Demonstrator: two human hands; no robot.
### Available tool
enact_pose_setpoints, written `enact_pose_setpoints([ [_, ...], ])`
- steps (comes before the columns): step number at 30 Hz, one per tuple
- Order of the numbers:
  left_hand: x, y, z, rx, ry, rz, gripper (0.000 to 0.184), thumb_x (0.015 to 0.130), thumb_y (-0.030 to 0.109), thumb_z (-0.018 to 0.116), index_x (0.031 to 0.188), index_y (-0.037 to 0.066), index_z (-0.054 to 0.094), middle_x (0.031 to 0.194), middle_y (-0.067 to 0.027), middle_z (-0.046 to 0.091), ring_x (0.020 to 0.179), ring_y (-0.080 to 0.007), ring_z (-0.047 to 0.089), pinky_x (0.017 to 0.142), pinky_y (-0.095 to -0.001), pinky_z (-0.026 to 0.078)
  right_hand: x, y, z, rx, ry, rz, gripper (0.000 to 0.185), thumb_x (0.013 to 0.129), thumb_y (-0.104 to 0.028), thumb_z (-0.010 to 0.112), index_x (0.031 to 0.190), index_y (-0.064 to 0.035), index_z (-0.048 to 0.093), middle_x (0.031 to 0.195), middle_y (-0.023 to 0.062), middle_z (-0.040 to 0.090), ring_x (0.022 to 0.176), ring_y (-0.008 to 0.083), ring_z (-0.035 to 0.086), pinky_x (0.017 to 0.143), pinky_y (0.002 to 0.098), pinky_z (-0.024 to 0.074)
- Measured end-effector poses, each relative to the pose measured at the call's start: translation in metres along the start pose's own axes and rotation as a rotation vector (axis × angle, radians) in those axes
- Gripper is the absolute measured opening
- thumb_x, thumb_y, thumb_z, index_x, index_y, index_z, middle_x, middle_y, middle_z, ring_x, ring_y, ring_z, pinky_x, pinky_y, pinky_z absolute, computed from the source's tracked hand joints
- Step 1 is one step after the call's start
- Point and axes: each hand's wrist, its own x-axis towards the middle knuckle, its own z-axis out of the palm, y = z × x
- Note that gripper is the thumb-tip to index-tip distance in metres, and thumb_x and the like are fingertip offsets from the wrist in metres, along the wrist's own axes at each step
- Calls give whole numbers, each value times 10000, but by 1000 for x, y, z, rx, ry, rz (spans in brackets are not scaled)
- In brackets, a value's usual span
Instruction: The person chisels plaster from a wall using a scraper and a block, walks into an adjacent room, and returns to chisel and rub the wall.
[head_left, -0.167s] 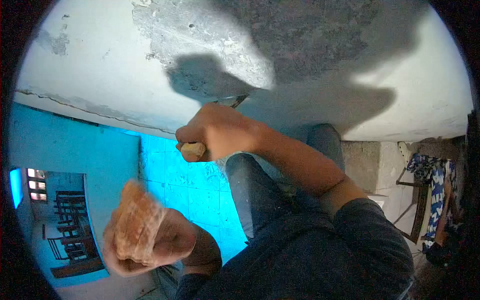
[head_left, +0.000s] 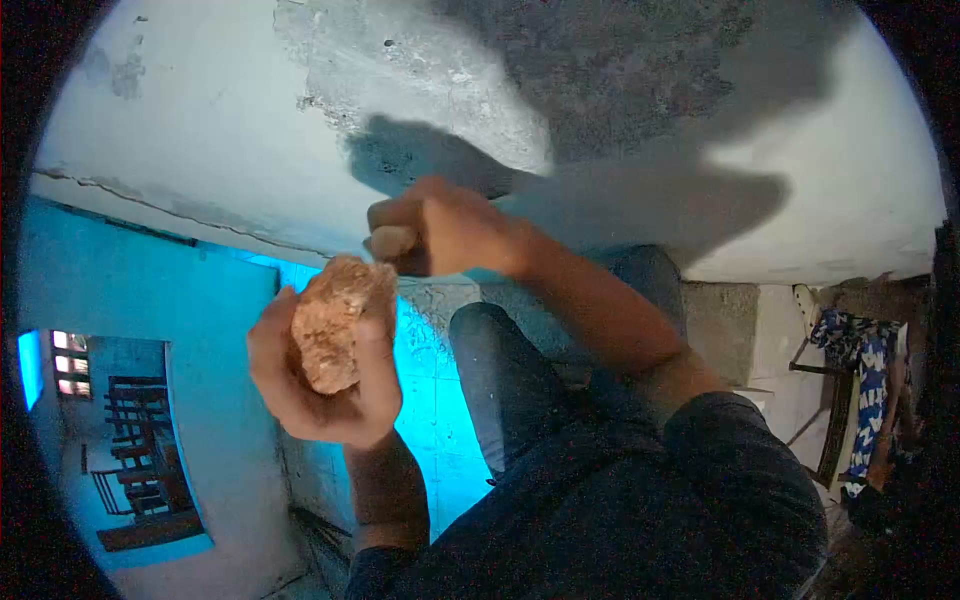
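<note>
My left hand grips a rough, broken piece of orange brick, thumb on one side and fingers round the other. Close by on the upper right, my right hand is closed in a fist round what looks like a chisel. Its pale, blunt handle end sticks out towards the brick. The fist hides most of this tool, and its far end lies in shadow by the wall. Brick and handle end are near each other; contact cannot be made out. The fist is slightly blurred.
A pale plastered wall with a rough grey patch and a long crack fills the top. My knees are close to it. Stacked wooden furniture shows through an opening at left. Patterned cloth lies on a bench at right.
My left hand has swung up and to the right with the brick piece, bringing it close to the handle end. My right hand has shifted slightly upward.
</note>
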Motion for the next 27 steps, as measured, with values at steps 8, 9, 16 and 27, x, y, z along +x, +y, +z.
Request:
enact_pose_setpoints([
  [8, -26, -8, -4, -52, 271, -140, 498, 870, 367, 512, 1181, -10, 416, 1028, -182, 534, 869, -297, 571, 671, -383, 568, -49, 8, 21, -49, -122, 92, 237, 791, -284, 674, 676, -103, 574, 573, 119, 567, 507, 284, 579, 499, 403, 438],
  [9, -26, -11, -3, -91, 336, -259, 474, 896, 371, 462, 1180, -7, 423, 1044, -183, 532, 864, -294, 573, 669, -383, 564, -53, 0, 24, 63, -90, 59, 258, 792, -271, 688, 637, -119, 547, 525, 74, 529, 468, 247, 551, 481, 388, 425],
  [16, -79, -60, -16, -1455, 131, -1554, 428, 938, 453, 475, 1120, 70, 528, 924, -101, 598, 780, -224, 609, 552, -289, 504, -65, -48, -38, 601, 572, 174, 189, 768, -139, 720, 721, -72, 550, 657, 48, 547, 564, 203, 523, 525, 329, 406],
  [27, -112, -42, -21, -1297, 219, -1582, 321, 942, 386, 495, 1094, 104, 522, 940, -55, 580, 658, -153, 548, 555, -285, 439, -54, -2, -16, 66, 460, -140, 185, 768, 16, 647, 673, -84, 524, 604, 37, 555, 531, 172, 572, 477, 312, 458],
])
